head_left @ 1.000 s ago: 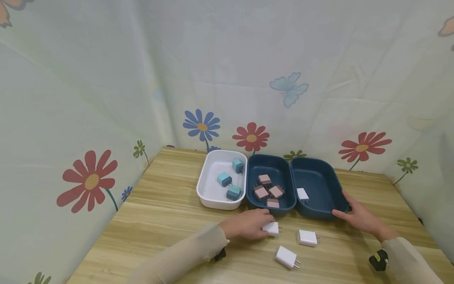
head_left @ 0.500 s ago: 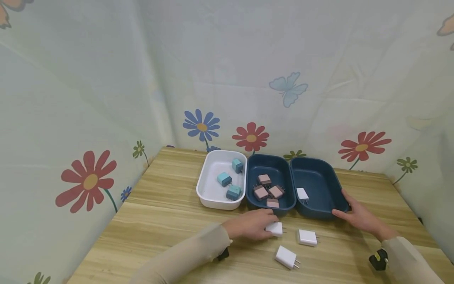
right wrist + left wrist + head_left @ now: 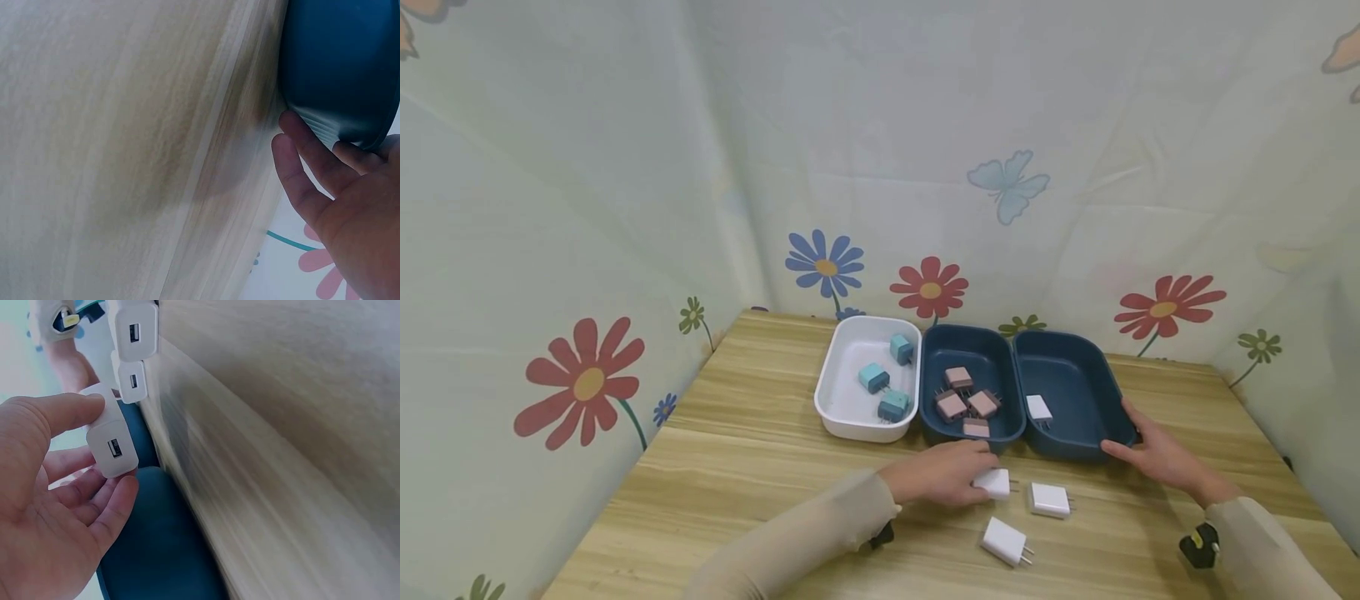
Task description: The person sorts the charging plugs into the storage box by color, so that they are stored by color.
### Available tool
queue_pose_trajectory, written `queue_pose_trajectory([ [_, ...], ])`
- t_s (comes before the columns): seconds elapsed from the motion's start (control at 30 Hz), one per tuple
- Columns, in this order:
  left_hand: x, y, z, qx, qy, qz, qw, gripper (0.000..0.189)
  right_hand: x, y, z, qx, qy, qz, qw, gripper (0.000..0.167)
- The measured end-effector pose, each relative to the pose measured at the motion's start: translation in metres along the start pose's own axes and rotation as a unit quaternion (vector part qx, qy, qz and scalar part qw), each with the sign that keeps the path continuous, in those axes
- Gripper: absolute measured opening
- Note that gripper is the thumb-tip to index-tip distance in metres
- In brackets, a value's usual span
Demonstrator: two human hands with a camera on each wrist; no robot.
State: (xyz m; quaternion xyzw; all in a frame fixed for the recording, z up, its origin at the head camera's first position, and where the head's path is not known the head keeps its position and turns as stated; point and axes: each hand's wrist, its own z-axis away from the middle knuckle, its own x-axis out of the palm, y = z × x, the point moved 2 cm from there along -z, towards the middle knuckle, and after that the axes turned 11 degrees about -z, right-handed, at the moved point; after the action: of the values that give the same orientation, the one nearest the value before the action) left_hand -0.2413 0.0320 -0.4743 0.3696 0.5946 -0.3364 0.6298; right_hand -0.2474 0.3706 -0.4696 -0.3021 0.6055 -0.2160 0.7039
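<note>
My left hand (image 3: 942, 475) pinches a white USB charger plug (image 3: 997, 484) between thumb and fingers, close over the table in front of the trays. In the left wrist view, the USB port of this held plug (image 3: 112, 434) faces the camera, and its prongs are hidden. Two more white charger plugs (image 3: 1050, 500) (image 3: 1006, 542) lie on the table to its right and nearer me. My right hand (image 3: 1167, 457) rests at the near right corner of the right blue tray (image 3: 1078, 375), its fingers fairly straight against the tray's wall (image 3: 340, 69). One white charger plug (image 3: 1039, 408) lies inside that tray.
Left of it, touching side by side, stand a middle blue tray (image 3: 973, 340) with several pink plugs (image 3: 951, 406) and a white tray (image 3: 850, 367) with three teal plugs (image 3: 874, 377). A flowered curtain (image 3: 880, 167) hangs behind the wooden table (image 3: 760, 400).
My left hand has slid to the right with the white charger plug, towards the other plug on the table. The right hand has stayed at the tray's corner.
</note>
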Motion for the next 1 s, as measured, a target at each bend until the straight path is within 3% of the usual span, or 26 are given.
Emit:
queue_pose_trajectory([
  [0.33,-0.008,0.005,-0.005,0.006,0.013,-0.022,0.9997,0.04,0.001,0.0,0.0,0.001,0.001,0.005,1.0,0.103],
  [1.0,-0.02,0.006,-0.017,-0.005,0.011,-0.028,0.9996,0.04,0.002,-0.003,0.002,0.0,0.005,0.005,1.0,0.104],
])
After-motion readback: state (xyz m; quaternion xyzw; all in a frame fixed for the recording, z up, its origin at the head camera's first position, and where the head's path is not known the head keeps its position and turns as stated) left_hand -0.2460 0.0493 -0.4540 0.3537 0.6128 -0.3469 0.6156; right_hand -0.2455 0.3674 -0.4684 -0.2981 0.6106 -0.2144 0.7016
